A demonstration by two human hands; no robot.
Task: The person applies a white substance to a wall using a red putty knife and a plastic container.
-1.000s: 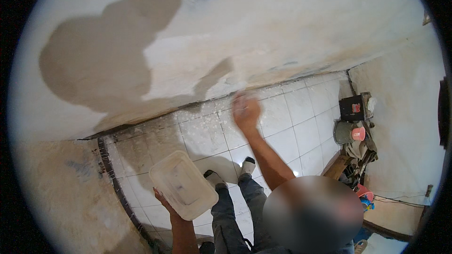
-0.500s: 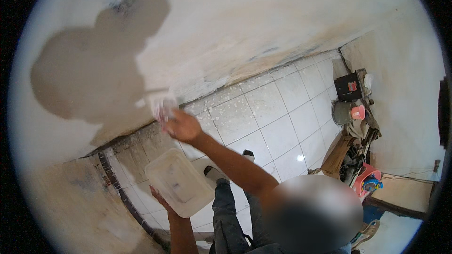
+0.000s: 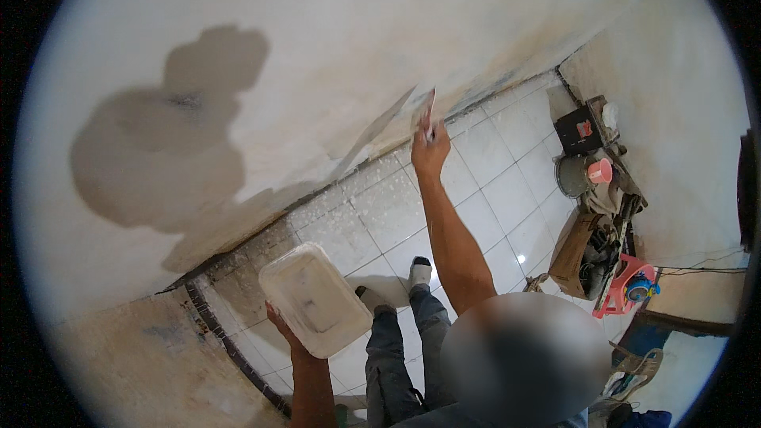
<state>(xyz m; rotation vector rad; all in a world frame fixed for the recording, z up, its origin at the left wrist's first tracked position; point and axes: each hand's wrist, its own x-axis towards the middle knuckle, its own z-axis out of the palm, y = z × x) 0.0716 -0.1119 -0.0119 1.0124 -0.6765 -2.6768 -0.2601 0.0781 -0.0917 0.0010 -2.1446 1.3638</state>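
Observation:
My left hand [image 3: 279, 322] holds a shallow, off-white rectangular tray [image 3: 297, 333] from below and its left side; most of that hand's fingers are hidden under it. Whitish smears coat the inside of the tray. Stretched out ahead, my right hand [image 3: 429, 152] is closed around a thin flat scraper [image 3: 432, 103], seen nearly edge-on and somewhat blurred. The blade points up at the patchy off-white wall [image 3: 333, 63], close to its lower part; whether it touches cannot be made out.
White splatter speckles the tiled floor [image 3: 388, 202] along the wall base. At right stand a black box [image 3: 577, 131], a dark bucket [image 3: 569, 177] with a pink cup [image 3: 600, 170], a cardboard box [image 3: 569, 257] and a pink plastic stool [image 3: 614, 293]. My feet are below the tray's right side.
My right hand has swung right and farther away with the scraper, from beyond the tray to along the wall. The tray in my left hand has shifted slightly right.

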